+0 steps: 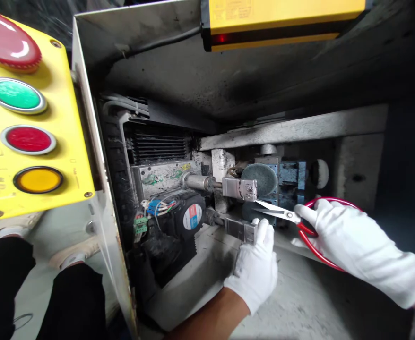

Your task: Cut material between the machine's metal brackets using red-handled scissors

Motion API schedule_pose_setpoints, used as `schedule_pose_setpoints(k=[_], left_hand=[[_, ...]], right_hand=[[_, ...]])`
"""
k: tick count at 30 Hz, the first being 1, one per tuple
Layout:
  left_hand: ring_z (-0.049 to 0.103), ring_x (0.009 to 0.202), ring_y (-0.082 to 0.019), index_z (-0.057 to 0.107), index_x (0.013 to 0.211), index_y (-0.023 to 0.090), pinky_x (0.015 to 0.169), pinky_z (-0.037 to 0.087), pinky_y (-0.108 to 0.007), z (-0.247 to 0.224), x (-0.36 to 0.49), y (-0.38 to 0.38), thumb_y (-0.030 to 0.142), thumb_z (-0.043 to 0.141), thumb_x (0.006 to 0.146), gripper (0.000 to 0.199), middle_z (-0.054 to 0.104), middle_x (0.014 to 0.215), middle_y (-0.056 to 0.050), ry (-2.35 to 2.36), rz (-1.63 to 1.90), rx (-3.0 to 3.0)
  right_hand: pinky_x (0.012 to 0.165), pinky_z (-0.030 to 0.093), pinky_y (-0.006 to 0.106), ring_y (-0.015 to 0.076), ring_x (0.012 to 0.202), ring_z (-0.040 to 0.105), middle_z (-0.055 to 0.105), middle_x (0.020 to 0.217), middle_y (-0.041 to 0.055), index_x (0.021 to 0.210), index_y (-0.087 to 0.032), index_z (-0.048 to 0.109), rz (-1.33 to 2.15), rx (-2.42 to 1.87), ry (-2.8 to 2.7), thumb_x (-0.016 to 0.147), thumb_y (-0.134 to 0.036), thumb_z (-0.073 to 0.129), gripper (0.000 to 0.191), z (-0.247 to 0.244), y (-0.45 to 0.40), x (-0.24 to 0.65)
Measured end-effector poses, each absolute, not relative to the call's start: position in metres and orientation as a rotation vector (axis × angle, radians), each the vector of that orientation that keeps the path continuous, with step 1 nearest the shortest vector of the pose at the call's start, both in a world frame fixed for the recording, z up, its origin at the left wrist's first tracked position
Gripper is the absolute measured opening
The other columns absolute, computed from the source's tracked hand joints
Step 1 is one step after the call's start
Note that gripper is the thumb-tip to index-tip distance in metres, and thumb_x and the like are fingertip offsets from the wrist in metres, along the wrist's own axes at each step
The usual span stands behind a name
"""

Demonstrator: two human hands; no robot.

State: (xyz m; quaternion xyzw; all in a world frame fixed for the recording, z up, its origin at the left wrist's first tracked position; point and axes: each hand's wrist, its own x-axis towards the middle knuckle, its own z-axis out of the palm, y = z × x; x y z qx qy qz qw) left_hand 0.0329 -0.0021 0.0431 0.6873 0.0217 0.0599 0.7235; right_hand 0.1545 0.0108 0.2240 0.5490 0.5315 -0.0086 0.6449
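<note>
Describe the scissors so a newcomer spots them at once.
Right of the yellow button box is an open metal cabinet. There, the white-gloved right hand holds the scissors, tips pointing left. Bright red handles set them apart from the grey metal blocks near the blades.

Glare streaks the red knob, deep shadow darkens the right, edges stretch.

The left hand and right hand wore plain white fabric gloves, softly wrinkled over the fingers and backs; the left forearm was bare beyond its glove; the legs wore black trousers, above white socks and pale, cream-toned shoes
</note>
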Motion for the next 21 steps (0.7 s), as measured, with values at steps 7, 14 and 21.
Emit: schedule_pose_setpoints(k=[7, 14, 21], left_hand=[[0.016, 0.147, -0.032, 0.025, 0.152, 0.011, 0.117, 0.029, -0.048, 0.042, 0.035, -0.005, 0.019, 0.038, 0.092, 0.062, 0.013, 0.162, -0.01, 0.057, 0.112, 1.514], [0.015, 0.148, -0.03, 0.026, 0.152, 0.012, 0.119, 0.026, -0.046, 0.042, 0.035, -0.005, 0.018, 0.039, 0.091, 0.062, 0.018, 0.162, -0.008, 0.058, 0.124, 1.497], [0.02, 0.147, -0.032, 0.028, 0.151, 0.011, 0.118, 0.029, -0.047, 0.042, 0.035, -0.005, 0.015, 0.042, 0.09, 0.063, 0.017, 0.162, -0.01, 0.081, 0.131, 1.483]], right_hand=[[0.057, 0.01, 0.035, 0.0219, 0.056, 0.053, 0.058, 0.087, 0.0115, 0.129, -0.022, 0.056, 0.049, 1.21, 1.128, 0.094, -0.04, 0.039, 0.042, 0.218, -0.008, 0.162], [0.056, 0.011, 0.033, 0.0249, 0.062, 0.057, 0.059, 0.085, 0.0108, 0.126, -0.02, 0.058, -0.009, 1.311, 1.131, 0.094, -0.038, 0.043, 0.04, 0.215, 0.002, 0.162], [0.058, 0.011, 0.033, 0.0216, 0.058, 0.057, 0.059, 0.076, 0.0055, 0.119, -0.016, 0.06, -0.007, 1.259, 1.228, 0.096, -0.022, 0.041, 0.03, 0.223, 0.001, 0.166]])
